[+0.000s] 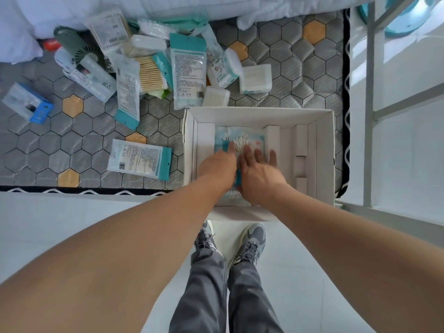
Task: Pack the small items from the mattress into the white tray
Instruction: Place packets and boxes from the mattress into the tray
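White tray: a first packet or two in, most items still on the mattress

White tray sits at the near right corner of the mattress, and judging by what lies around it, the packing has barely started. Going from the left: a blue box lies alone near the edge, then a heap holding a small green fan, a long clear box, several teal-edged packets, a bundle of cotton swabs and white swab boxes. One flat packet lies apart, just left of the tray. All of these remain to be moved.

Inside the tray, packets of white swabs lie flat on the bottom. The left hand rests on them with fingers curled down; whether it pinches anything I cannot tell. The right hand lies flat and spread, palm down, pressing the packets and gripping nothing. The tray's right part shows only white cardboard dividers
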### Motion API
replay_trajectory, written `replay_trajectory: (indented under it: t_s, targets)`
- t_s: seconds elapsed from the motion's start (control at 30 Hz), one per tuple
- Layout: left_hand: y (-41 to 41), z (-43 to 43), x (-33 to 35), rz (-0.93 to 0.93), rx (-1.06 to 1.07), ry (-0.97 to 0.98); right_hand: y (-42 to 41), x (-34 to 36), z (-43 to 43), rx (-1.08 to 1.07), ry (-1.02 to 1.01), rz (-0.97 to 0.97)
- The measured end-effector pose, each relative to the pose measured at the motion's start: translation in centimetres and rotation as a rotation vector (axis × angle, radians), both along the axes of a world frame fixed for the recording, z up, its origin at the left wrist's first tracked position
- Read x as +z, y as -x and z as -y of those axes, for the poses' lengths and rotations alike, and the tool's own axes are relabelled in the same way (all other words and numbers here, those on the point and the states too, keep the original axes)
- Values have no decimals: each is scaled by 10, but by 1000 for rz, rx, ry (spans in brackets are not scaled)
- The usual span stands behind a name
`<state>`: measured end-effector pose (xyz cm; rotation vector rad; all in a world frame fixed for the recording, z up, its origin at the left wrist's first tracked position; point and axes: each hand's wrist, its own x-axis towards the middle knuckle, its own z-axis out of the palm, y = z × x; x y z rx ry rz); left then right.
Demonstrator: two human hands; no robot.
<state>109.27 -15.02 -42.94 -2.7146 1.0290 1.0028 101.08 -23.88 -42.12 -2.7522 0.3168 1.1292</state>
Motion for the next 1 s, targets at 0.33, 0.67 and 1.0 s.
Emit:
replay_trajectory:
  t_s: [0.33,0.67,1.0]
  targets:
    - [-12,-24,47,-166,156,296,-3,11,0,-179,-64,136]
    - [-57,-132,71,198,998,684,0,38,-31,-244,-133,680]
    - [-96,-214,-3,152,212,-79,-53,66,-36,-474,-236,1030]
